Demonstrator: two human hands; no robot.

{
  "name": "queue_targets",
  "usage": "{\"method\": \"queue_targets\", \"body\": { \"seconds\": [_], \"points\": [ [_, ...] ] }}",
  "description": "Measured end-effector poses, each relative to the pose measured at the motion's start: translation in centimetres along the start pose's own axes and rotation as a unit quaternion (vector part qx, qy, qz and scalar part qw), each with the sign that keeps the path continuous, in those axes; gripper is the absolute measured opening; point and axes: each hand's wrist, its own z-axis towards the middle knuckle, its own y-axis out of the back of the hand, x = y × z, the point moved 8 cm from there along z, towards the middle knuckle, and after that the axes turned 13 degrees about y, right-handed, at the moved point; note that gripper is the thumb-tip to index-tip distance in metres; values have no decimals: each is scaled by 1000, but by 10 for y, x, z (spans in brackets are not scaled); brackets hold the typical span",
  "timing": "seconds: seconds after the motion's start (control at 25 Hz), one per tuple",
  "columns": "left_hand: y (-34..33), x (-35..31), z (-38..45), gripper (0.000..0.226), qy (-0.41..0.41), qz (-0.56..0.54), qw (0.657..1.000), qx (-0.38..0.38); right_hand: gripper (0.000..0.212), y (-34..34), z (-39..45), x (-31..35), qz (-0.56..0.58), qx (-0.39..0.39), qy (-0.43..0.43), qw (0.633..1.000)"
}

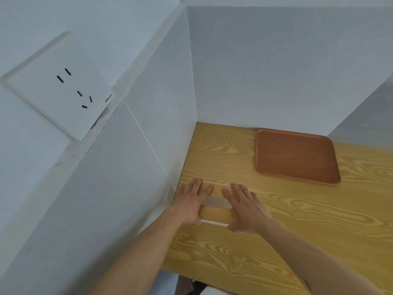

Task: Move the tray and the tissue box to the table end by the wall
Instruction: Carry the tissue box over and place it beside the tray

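My left hand [192, 199] and my right hand [244, 207] lay on the one tissue box [214, 210], fingers spread and almost flat, one hand at each end of its top. Neither hand was curled shut; whether my thumbs pressed the near side I could not tell. The box had a wood-grain lid with white edges and a pale oval slot in the middle. Its long axis ran left to right, and its left end sat just beside the white wall panel [119, 167] at the left. It stood on the wooden table [276, 241], near the left edge. The single brown tray [295, 156] lay empty on the table, far and right of the box, well apart from it, its far edge close against the far wall [276, 71]. One wall socket [63, 86] showed at upper left.
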Motion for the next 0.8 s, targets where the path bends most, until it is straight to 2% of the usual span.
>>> {"method": "queue_targets", "body": {
  "seconds": [0.08, 0.32, 0.48, 0.64, 0.8],
  "points": [
    [-6, 1, -4, 124, 6, -3, 1000, -4, 115, -2, -5, 7, -10, -2, 4, 1000],
    [-41, -6, -44, 111, 44, -77, 992, -87, 91, -24, -46, 36, -10, -27, 21, 999],
    [-68, -15, -69, 106, 44, -92, 988, -118, 89, -36, -60, 39, -5, -28, 8, 1000],
    [-65, -15, -70, 102, 46, -91, 987, -124, 86, -38, -61, 35, 18, -32, -12, 999],
    [-65, -17, -67, 108, 67, -121, 983, -118, 83, -36, -54, 29, 39, -40, -31, 998]
  ]
}}
